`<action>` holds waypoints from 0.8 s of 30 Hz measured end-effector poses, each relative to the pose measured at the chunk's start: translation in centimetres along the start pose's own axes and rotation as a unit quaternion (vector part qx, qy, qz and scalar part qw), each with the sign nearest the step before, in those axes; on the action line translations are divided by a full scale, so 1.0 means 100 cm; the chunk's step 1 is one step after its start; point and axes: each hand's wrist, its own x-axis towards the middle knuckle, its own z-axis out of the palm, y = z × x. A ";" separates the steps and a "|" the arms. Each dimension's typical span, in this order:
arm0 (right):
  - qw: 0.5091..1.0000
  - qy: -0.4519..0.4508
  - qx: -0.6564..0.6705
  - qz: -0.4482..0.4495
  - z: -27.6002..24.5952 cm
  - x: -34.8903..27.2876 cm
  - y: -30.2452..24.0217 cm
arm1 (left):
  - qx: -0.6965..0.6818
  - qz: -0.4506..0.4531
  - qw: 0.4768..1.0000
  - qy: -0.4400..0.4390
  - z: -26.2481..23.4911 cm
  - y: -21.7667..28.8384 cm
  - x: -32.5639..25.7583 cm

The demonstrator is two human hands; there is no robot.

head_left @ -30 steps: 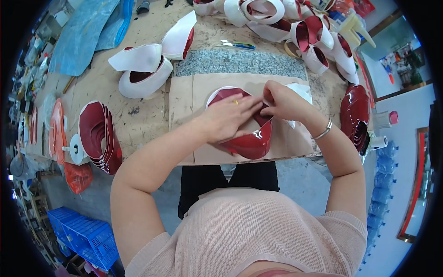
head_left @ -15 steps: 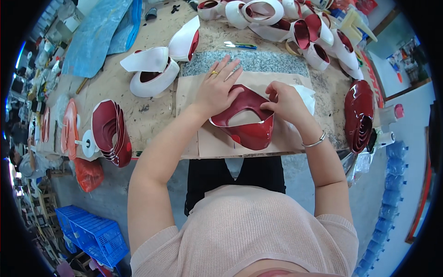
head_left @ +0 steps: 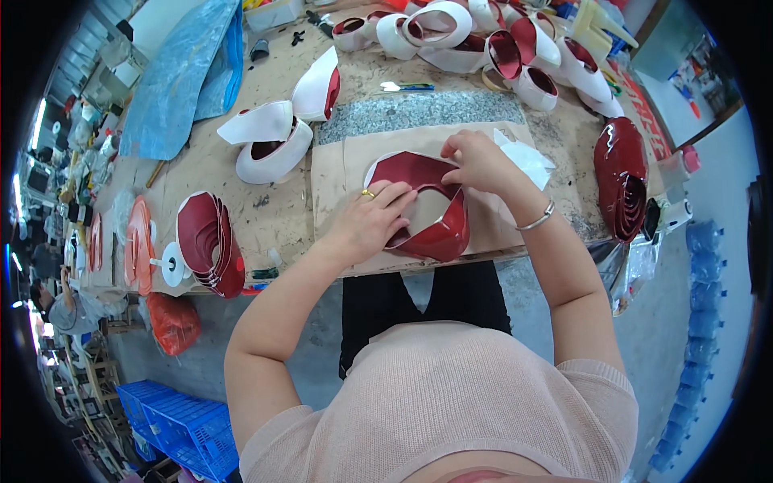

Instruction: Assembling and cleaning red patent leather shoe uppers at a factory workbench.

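Observation:
A glossy red shoe upper with a dark red lining and an open middle lies in front of me on a tan sheet. My left hand, wearing a yellow ring, has its fingers bent over the upper's left side, closed on it. At the far right edge of the upper, my right hand pinches the rim between thumb and curled fingers. A bracelet circles that wrist. Beside the right hand lies a crumpled white sheet.
Nested red uppers stand at left and right. White-covered uppers sit at far left, and several more are piled at the back. A cutter lies behind a speckled grey slab. Blue crates stand on the floor.
My left hand has come nearer and down from the sheet beyond the upper onto its left side. The right hand has shifted slightly away, and the upper has turned a little.

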 end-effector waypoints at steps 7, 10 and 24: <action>0.994 -0.093 0.049 0.032 -0.002 0.015 0.001 | 0.068 -0.038 0.997 -0.028 -0.003 0.007 0.008; 0.990 -0.109 0.066 0.053 -0.001 0.015 -0.001 | 0.074 -0.041 0.996 0.014 0.006 0.010 0.022; 0.848 0.301 -0.081 -0.429 0.005 -0.072 -0.134 | -0.775 -0.119 0.509 0.355 -0.044 0.047 -0.027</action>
